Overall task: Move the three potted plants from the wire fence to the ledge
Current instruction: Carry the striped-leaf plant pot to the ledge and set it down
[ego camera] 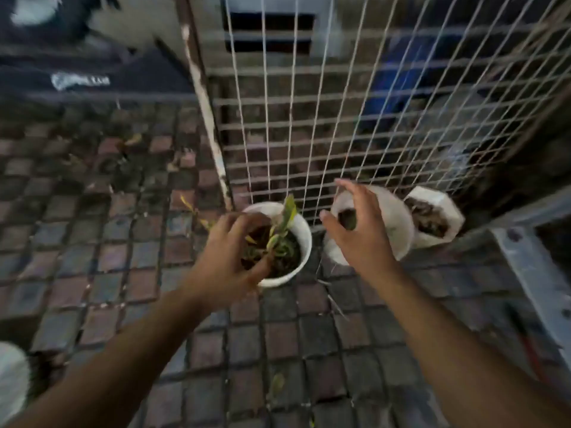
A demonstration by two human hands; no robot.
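Observation:
Three white pots stand on the paving at the foot of the wire fence [340, 118]. The left pot [304, 239] is round and holds a small plant with yellow-green leaves [287, 217]. My left hand [225, 257] curls over its near-left rim, fingers over the soil and thumb at the near side. My right hand [361, 233] hovers just over the middle pot [398, 223], fingers spread and holding nothing; it hides much of that pot. The right pot [445, 211] is angular, filled with brownish matter, and untouched.
The ground is small reddish-brown paving tiles [123, 273] with dry leaves. A rusty white post [204, 103] edges the fence on the left. A grey metal frame [531, 273] runs along the right. A white object [12, 381] sits at the bottom left.

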